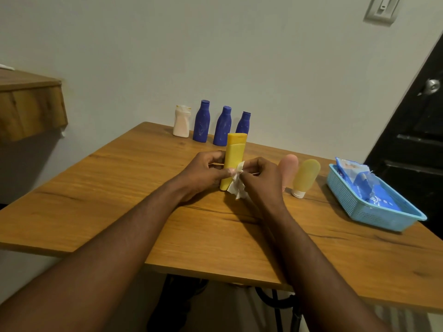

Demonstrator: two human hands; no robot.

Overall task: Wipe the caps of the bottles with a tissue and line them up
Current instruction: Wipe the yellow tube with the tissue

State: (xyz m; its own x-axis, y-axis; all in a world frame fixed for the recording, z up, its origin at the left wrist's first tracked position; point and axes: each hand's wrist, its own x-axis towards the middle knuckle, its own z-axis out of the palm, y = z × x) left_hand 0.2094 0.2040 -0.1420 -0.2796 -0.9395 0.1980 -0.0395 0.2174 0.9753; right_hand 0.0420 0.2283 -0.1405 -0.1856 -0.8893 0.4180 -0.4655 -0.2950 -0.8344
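Left hand (203,172): fingers curled, gripping. Right hand (260,179): fingertips pinched (thumb meeting forefinger). Both bare forearms extended forward, converging.
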